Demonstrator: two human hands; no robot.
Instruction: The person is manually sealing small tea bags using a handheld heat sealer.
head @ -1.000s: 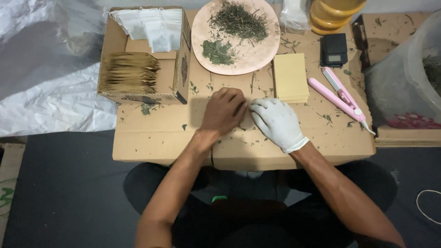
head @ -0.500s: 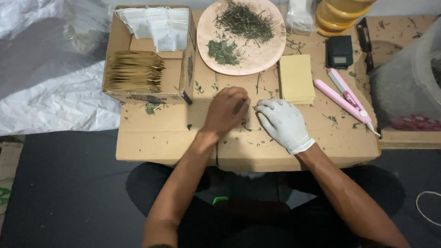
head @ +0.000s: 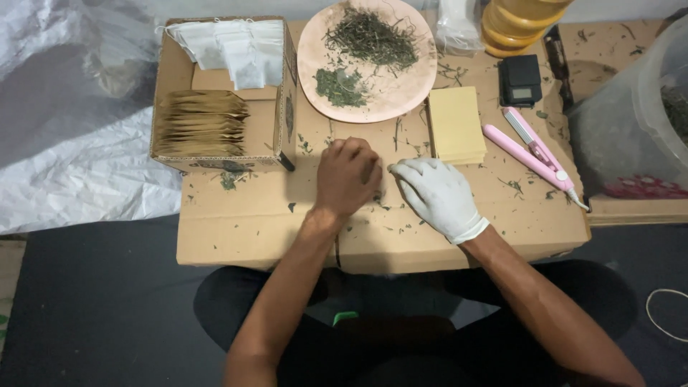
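i see my bare left hand [head: 349, 175] curled knuckles-up on the flat cardboard box serving as a desk [head: 236, 222], pressing something small i cannot make out. my white-gloved right hand [head: 437, 195] lies just beside it, fingers bent; whether it grips anything i cannot tell. the round pink plate of dried green herbs [head: 367, 59] sits just beyond, within easy reach, with the stack of yellow paper sheets [head: 455, 125] to its right.

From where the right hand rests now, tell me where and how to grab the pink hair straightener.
Take the pink hair straightener across its two arms near the middle, coming from above. It lies flat on the cardboard box top, slanting from upper left to lower right, with its arms slightly spread at the far end. The gloved right hand is nearest; the yellow paper stack sits close on its left.
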